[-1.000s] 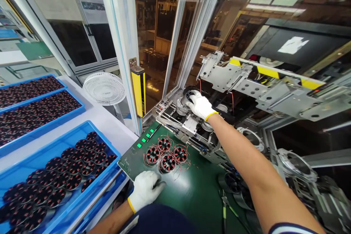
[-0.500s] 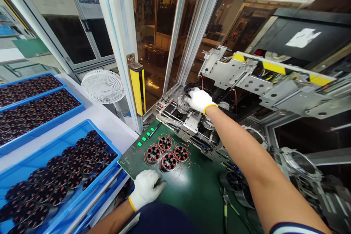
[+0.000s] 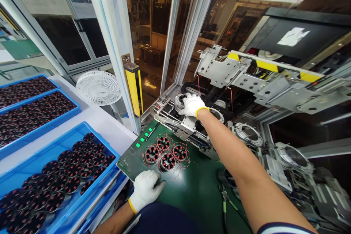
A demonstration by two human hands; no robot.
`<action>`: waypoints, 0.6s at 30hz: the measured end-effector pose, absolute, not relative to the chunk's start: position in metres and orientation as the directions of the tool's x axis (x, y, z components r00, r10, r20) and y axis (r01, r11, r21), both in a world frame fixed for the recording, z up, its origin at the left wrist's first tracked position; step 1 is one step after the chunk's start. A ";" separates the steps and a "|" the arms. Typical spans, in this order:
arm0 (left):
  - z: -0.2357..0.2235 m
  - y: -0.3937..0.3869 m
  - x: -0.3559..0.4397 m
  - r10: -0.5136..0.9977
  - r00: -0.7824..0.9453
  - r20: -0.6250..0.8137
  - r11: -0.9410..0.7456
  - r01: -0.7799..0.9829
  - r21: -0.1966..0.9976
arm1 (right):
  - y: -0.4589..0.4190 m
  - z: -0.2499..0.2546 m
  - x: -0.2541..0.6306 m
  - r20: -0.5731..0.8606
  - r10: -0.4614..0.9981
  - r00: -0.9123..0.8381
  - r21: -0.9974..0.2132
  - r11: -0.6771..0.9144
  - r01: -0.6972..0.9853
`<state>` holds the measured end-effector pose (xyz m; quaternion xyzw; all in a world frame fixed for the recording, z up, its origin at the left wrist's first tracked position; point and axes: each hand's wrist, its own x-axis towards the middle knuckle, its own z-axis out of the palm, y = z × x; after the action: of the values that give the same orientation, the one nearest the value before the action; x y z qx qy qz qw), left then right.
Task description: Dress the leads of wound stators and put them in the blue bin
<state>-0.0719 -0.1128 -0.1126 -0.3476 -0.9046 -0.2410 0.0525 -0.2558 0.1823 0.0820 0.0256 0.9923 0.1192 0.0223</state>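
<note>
The dark cylindrical core (image 3: 182, 98) lies beyond the far edge of the green worktop (image 3: 196, 190), at a round metal fixture (image 3: 178, 107); the right hand (image 3: 192, 105), gloved, reaches past that edge with fingers bent over core and fixture; the fingertips are hidden, so whether they pinch the core cannot be told; the left hand (image 3: 146, 187), gloved, rests loosely curled at the worktop's near-left edge, with no item visible in it. Judged by its look, the core should be stiff and fairly heavy for its size, its wall liable to slip against knit gloves; the sound hold is around the outer wall. The four wound stators (image 3: 166, 158) on the worktop carry loose red wires, judged fragile and prone to snag. Edges: fixture metal and rods border the worktop's far side; a striped metal plate (image 3: 244, 73) overhangs beyond, limiting lift; nippers (image 3: 225, 199) lie at the worktop's right; the most room for moving is on the worktop between stators and nippers.
</note>
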 end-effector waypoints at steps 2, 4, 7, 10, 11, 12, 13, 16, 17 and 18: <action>-0.112 -0.113 -0.072 0.597 -0.758 0.262 0.646 0.648 0.404 | 0.178 0.083 -0.257 -0.017 0.063 -0.998 0.221 0.974 0.057; -0.111 -0.113 -0.074 0.594 -0.763 0.253 0.650 0.641 0.408 | 0.172 0.088 -0.254 0.015 0.071 -0.997 0.190 0.979 0.073; -0.108 -0.116 -0.076 0.593 -0.776 0.216 0.658 0.621 0.426 | 0.162 0.098 -0.230 0.090 0.106 -0.990 0.126 0.985 0.117; -0.103 -0.121 -0.077 0.620 -0.780 0.088 0.657 0.577 0.485 | 0.146 0.101 -0.174 0.218 0.128 -0.967 0.064 0.987 0.145; -0.101 -0.123 -0.077 0.632 -0.775 0.019 0.664 0.554 0.503 | 0.140 0.099 -0.150 0.318 0.066 -0.946 0.009 0.997 0.073; -0.099 -0.123 -0.078 0.648 -0.759 -0.063 0.676 0.534 0.508 | 0.134 0.095 -0.125 0.390 0.000 -0.921 -0.026 1.000 -0.011; -0.097 -0.121 -0.078 0.646 -0.750 -0.142 0.702 0.511 0.496 | 0.130 0.090 -0.099 0.437 -0.035 -0.899 -0.051 0.997 -0.064; -0.093 -0.105 -0.071 0.694 -0.652 -0.305 0.707 0.538 0.459 | 0.126 0.071 -0.012 0.478 -0.028 -0.878 -0.149 0.983 -0.112; -0.092 -0.097 -0.065 0.735 -0.595 -0.325 0.672 0.574 0.469 | 0.128 0.064 0.020 0.491 0.019 -0.871 -0.197 0.976 -0.089; -0.091 -0.089 -0.057 0.781 -0.532 -0.326 0.621 0.614 0.487 | 0.131 0.057 0.053 0.510 0.092 -0.855 -0.250 0.967 -0.044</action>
<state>-0.0575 -0.0891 -0.0913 -0.4052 -0.8607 -0.1588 -0.2642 0.0532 0.1311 0.0571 0.0126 0.9546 -0.1272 -0.2689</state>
